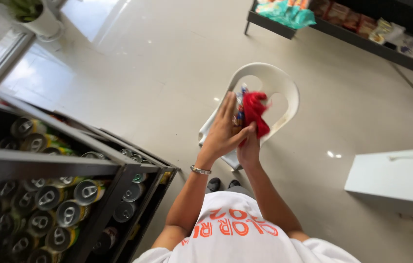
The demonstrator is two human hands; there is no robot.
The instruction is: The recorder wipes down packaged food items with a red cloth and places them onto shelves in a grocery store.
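Note:
My left hand (223, 131) is raised in front of me, fingers straight, wrapped around a colourful drink can (238, 108) that shows only between the fingers. My right hand (248, 148) sits just under it and grips a red cloth (255, 112) pressed against the can's right side. A silver bracelet (200, 170) circles my left wrist. Both hands hover above a white plastic chair.
The white plastic chair (284, 92) stands on the pale tiled floor. A black rack (45, 163) with several shelves of drink cans fills the lower left. A dark shelf of snack packets (362, 34) runs along the top right. A white box (396, 178) lies at right; a plant pot (40, 22) at top left.

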